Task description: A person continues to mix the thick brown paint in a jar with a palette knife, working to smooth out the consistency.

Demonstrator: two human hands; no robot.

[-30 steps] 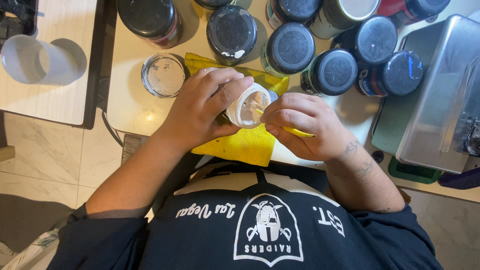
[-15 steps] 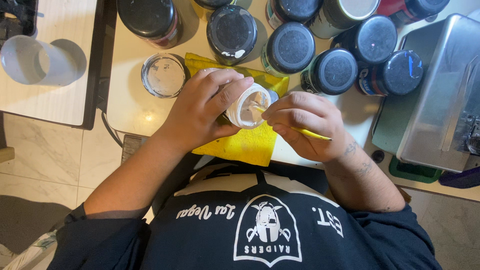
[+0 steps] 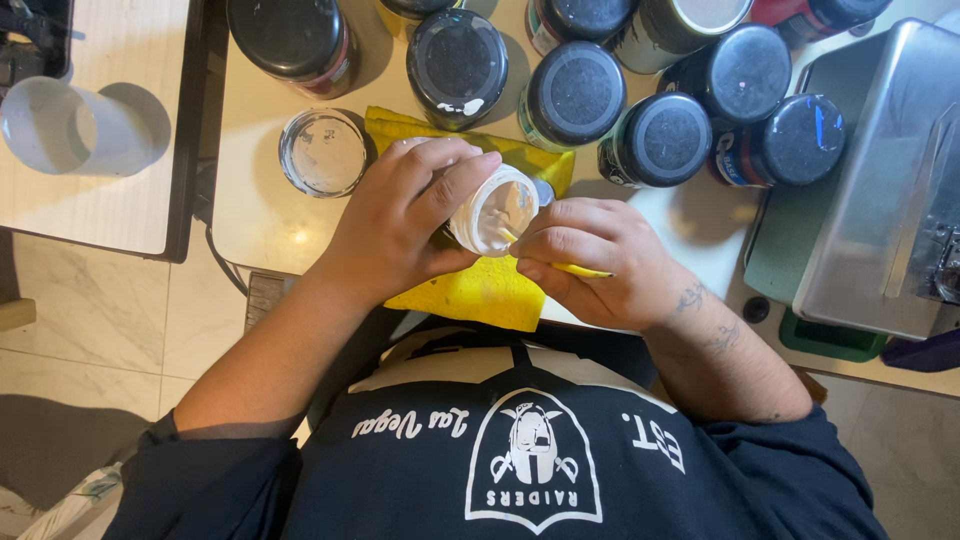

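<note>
My left hand (image 3: 400, 225) grips a small open jar (image 3: 492, 212) with white paint inside, tilted so its mouth faces my right hand. My right hand (image 3: 590, 260) holds a thin yellow stick (image 3: 575, 269) whose tip reaches into the jar's mouth. Both hands hover over a yellow cloth (image 3: 480, 290) lying at the near edge of the cream table (image 3: 250, 210). The jar's round lid (image 3: 322, 152) lies upturned on the table just left of my left hand.
Several black-lidded paint jars (image 3: 575, 95) stand in a cluster behind the hands. A metal box (image 3: 880, 200) sits on a green mat (image 3: 780, 250) at the right. A white cup (image 3: 70, 125) rests on a wooden surface at the far left.
My right hand has shifted slightly left toward the jar, and the stick's tip has gone deeper into its mouth. The left hand tilted the jar a little more.
</note>
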